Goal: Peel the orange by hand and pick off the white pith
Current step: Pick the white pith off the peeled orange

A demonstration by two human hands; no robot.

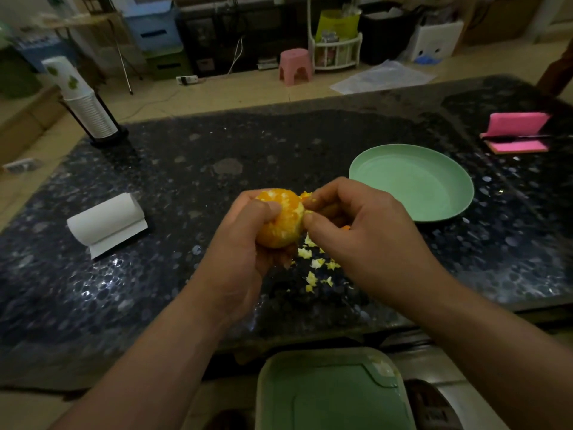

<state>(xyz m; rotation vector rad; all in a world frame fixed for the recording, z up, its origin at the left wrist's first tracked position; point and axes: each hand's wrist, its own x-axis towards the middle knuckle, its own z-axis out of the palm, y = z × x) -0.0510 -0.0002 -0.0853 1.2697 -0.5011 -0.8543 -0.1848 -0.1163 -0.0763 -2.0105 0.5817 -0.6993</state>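
Orange (280,218): round, mostly peeled, bright flesh mottled with white pith patches. Gripped in the left hand (242,249) above the middle of the desk (186,181), nearer its near edge. Ragged peel flap (305,195) at the fruit's right side, pinched by the right hand (356,231). Pale pith scraps (313,268) scattered on the desk just beneath, toward the near edge.
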